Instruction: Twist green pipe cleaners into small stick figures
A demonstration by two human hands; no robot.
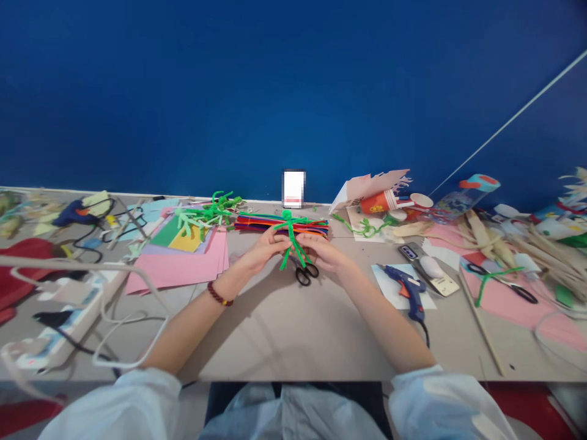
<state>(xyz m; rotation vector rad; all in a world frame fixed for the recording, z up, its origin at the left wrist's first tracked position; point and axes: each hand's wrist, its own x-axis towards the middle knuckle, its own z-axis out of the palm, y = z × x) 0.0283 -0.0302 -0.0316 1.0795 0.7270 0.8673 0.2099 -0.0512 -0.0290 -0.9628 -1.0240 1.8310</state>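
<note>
My left hand (265,245) and my right hand (322,250) meet over the middle of the table, both pinching a green pipe-cleaner figure (292,237) with a looped head and splayed limbs. The figure stands upright between my fingers. Black-handled scissors (306,272) lie on the table just below the figure, partly under my right hand. A red bead bracelet (219,296) is on my left wrist. Behind the figure lies a bundle of multicoloured pipe cleaners (257,221).
Pink and coloured paper sheets (183,256) with more green pipe-cleaner shapes (208,214) lie left. A blue glue gun (408,290) rests right, near a phone (410,252), a red paper cup (380,201), wooden sticks (481,235). A power strip with cables (68,318) sits far left.
</note>
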